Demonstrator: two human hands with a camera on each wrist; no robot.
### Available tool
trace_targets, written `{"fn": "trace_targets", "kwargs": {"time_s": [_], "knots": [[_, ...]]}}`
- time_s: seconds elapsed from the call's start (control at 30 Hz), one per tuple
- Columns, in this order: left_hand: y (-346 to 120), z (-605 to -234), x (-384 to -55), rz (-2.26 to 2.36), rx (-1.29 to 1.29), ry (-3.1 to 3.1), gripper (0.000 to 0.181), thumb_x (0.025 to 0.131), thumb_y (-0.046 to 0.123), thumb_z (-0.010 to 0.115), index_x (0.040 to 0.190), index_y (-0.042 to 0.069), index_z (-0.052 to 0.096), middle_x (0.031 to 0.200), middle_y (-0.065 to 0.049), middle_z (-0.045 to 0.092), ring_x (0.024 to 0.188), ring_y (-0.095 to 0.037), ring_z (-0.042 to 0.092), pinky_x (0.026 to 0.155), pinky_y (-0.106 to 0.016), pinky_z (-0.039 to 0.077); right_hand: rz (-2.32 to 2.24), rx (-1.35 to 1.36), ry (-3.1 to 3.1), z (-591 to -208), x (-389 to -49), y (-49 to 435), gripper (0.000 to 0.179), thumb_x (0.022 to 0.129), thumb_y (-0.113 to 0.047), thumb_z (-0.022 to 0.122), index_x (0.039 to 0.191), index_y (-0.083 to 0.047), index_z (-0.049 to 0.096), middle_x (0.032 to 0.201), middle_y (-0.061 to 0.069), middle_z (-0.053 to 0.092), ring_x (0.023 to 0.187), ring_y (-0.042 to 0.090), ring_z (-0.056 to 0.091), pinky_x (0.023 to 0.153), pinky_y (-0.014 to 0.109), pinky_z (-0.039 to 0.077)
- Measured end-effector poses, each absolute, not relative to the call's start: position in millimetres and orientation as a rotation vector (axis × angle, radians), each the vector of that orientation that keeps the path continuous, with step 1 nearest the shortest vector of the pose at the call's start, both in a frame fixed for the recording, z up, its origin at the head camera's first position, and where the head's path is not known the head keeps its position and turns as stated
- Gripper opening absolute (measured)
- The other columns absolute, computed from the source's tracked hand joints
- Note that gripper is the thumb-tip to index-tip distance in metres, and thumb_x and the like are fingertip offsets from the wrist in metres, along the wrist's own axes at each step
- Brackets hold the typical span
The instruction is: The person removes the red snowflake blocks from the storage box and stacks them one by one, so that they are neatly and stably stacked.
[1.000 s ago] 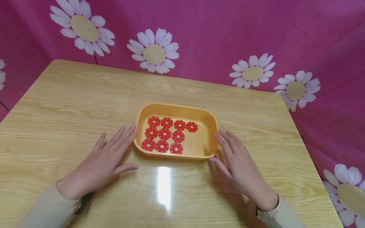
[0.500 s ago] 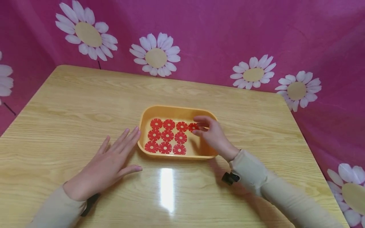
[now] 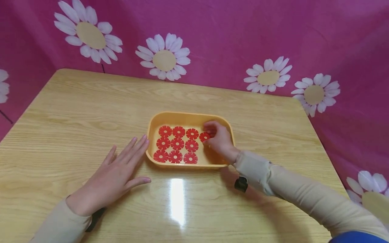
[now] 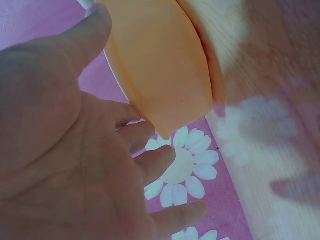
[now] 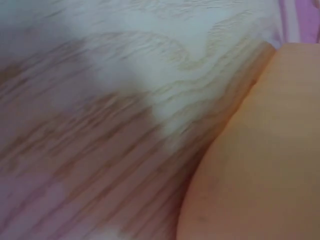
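Observation:
A shallow orange-yellow plastic tray (image 3: 182,117) sits on the table, holding several red notched discs (image 3: 177,143) with central holes. They lie in rows on its left and middle floor. My right hand (image 3: 221,139) reaches into the right part, thumb and fingers curled about the rightmost red notched disc (image 3: 204,136) of the far row, partly covering it. My left hand (image 3: 110,177) lies with straight, spread fingers, its fingertips against the tray's left end. In the left wrist view this hand (image 4: 95,145) is beside the tray's outer wall (image 4: 160,65). The right wrist view shows no fingers.
The wood-grain table (image 3: 106,98) extends around the tray, with a bright light reflection in front. A magenta cloth (image 3: 218,40) with white daisies hangs behind and to the sides. The right wrist view shows the tray's outer wall (image 5: 260,160) beside the tabletop.
My right hand has left the tray's right end, moved inside and closed its fingers about the rightmost disc, which has shifted slightly nearer me. My left hand has stayed at the left end.

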State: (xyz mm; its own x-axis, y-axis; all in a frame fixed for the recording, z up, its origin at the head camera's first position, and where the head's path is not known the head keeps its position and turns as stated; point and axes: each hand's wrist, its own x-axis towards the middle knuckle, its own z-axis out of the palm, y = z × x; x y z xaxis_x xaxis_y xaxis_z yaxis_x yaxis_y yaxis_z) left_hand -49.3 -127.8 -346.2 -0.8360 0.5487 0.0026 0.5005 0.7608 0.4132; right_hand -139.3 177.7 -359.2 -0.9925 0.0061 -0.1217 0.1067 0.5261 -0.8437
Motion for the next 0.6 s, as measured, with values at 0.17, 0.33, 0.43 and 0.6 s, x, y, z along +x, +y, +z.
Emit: {"fn": "trace_targets", "kwargs": {"time_s": [0.17,0.33,0.43,0.6], "knots": [[-127.4,-345.5,-50.2,0.611,0.837,2.828,0.092,0.093,0.054,0.059,0.159,0.015,0.007,0.165,-0.002,0.003,0.149,-0.030,0.005,0.112,-0.069,0.006,-1.346,0.102,2.707,-357.8,-139.3,175.8,0.051,0.075,0.022,0.068,0.122,0.005,0.059,0.120,0.020,0.062,0.110,0.033,0.059,0.096,0.039,0.050],[-127.1,-345.3,-50.5,0.604,0.840,2.837,0.092,0.093,0.054,0.059,0.159,0.015,0.008,0.165,-0.003,0.004,0.149,-0.030,0.007,0.111,-0.069,0.008,-1.281,0.125,2.717,-356.8,-139.4,173.8,0.051,0.076,0.018,0.071,0.123,0.001,0.060,0.121,0.017,0.062,0.110,0.030,0.059,0.096,0.038,0.050],[-126.8,-345.5,-50.4,0.606,0.839,2.838,0.092,0.093,0.054,0.059,0.159,0.015,0.008,0.165,-0.003,0.004,0.149,-0.030,0.008,0.111,-0.069,0.009,-1.257,0.132,2.715,-356.2,-138.9,173.3,0.049,0.077,0.015,0.073,0.122,-0.002,0.062,0.121,0.017,0.062,0.109,0.029,0.058,0.096,0.038,0.050],[-126.9,-345.9,-49.9,0.620,0.840,2.832,0.093,0.093,0.054,0.060,0.159,0.016,0.007,0.165,-0.001,0.004,0.149,-0.030,0.008,0.110,-0.070,0.011,-1.243,0.136,2.709,-355.0,-137.4,173.2,0.047,0.077,0.013,0.075,0.120,-0.004,0.065,0.120,0.015,0.063,0.107,0.028,0.058,0.093,0.038,0.052]]}}
